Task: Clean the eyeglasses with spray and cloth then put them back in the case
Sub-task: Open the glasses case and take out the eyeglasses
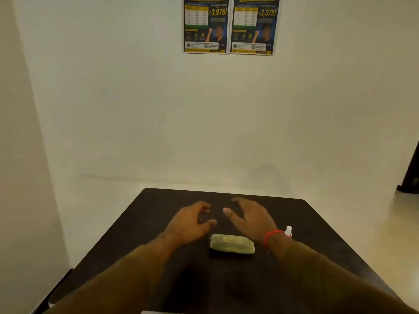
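Above the dark table [140,225], the left hand [189,223] hovers just left of and beyond the closed green case [232,244], fingers curled loosely and empty, the right hand [251,217] spread open beyond it, a white spray bottle [288,231] right of it.

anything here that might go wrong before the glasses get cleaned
The spray bottle stands right behind the right wrist, half hidden by it; pulling the right hand back could knock it over. Both hands are empty and past the closed case, so a forearm might nudge it.
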